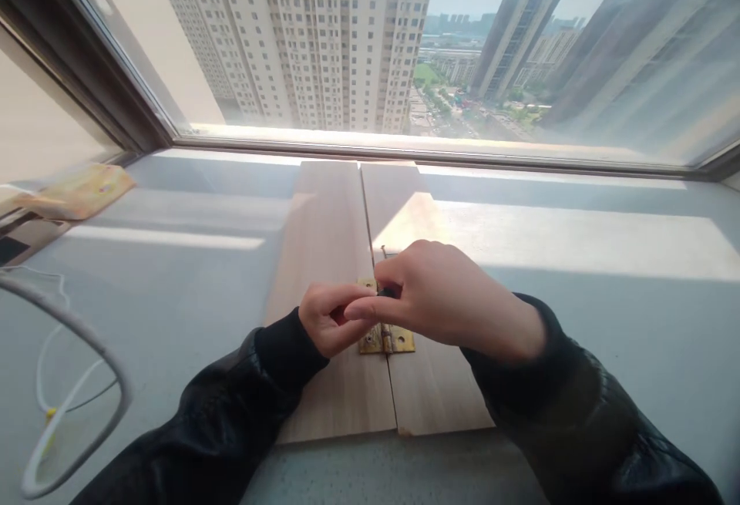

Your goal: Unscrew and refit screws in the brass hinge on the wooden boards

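Note:
Two pale wooden boards, a left one [324,258] and a right one [433,405], lie side by side with a narrow seam between them. A brass hinge [401,339] spans the seam, its upper part largely covered by my hands. Over the hinge, my right hand [445,297] is closed around a small dark object [388,290], mostly hidden in the fingers. My left hand [332,316] is closed in a pinch against the right fingertips, above the hinge's left leaf; whatever it holds is hidden. A small screw [382,249] shows just beyond my right hand.
The boards rest on a white windowsill [578,320] below a large window [428,104]. To the left, a white cable [116,382] loops over the sill. A yellowish packet-like item [86,190] sits in the far left corner by the window frame [109,96].

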{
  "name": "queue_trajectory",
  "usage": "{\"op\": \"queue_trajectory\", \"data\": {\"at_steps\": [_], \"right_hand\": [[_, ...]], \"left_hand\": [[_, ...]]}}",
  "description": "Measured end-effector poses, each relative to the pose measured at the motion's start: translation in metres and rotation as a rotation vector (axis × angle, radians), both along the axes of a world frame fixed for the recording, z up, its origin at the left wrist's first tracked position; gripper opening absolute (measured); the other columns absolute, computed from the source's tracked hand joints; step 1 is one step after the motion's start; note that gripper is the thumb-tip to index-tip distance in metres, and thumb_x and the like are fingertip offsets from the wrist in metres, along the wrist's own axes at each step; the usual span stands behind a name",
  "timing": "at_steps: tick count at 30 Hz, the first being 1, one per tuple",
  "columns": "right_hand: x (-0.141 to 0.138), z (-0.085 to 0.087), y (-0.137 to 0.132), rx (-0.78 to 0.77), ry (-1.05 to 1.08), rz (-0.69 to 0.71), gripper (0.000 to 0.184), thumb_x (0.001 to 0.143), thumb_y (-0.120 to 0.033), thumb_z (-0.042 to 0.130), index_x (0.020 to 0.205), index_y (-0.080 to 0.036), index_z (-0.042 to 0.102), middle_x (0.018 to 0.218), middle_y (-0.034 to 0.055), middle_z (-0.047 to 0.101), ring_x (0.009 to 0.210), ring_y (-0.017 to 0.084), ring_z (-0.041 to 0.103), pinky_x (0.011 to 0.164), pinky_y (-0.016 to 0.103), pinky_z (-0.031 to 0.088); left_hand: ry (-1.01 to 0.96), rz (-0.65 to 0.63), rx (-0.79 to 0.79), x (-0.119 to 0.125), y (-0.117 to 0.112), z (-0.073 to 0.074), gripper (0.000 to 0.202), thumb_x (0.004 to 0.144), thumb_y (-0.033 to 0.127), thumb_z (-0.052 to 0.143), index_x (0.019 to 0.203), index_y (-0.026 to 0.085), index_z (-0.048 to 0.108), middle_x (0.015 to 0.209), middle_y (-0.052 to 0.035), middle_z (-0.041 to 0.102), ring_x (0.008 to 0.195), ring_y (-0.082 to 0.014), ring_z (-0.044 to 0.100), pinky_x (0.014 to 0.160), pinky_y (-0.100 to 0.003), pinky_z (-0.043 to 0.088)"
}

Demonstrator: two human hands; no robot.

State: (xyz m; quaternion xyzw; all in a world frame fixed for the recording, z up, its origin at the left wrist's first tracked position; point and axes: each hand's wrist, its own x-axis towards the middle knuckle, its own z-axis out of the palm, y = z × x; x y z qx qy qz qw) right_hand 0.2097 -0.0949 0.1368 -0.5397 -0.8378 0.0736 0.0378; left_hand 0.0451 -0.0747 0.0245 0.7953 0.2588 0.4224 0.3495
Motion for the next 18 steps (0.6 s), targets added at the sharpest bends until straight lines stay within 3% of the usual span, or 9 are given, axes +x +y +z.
{"op": "queue_trajectory", "data": {"at_steps": [9,18], "right_hand": [[0.001,0.003,-0.003,0.041,0.021,0.019,0.066,0.073,-0.077,0.03,0.055,-0.019,0.056,0.05,0.0007,0.05,0.047,0.01,0.033,0.046,0.025,0.019],[0.005,0.008,-0.007,0.003,0.046,0.079,0.062,0.077,-0.071,0.032,0.066,-0.018,0.062,0.063,0.0059,0.06,0.055,0.014,0.047,0.048,0.025,0.024]], "left_hand": [[0.038,-0.01,0.098,0.002,0.001,0.007,0.015,0.075,0.022,0.058,0.066,0.011,0.06,0.047,0.0034,0.048,0.04,-0.0051,0.039,0.04,-0.016,0.033],[0.036,0.064,0.164,-0.005,0.003,-0.005,0.008,0.071,0.02,0.063,0.075,0.013,0.064,0.044,0.0075,0.033,0.039,-0.0044,0.028,0.039,-0.017,0.025]]}}
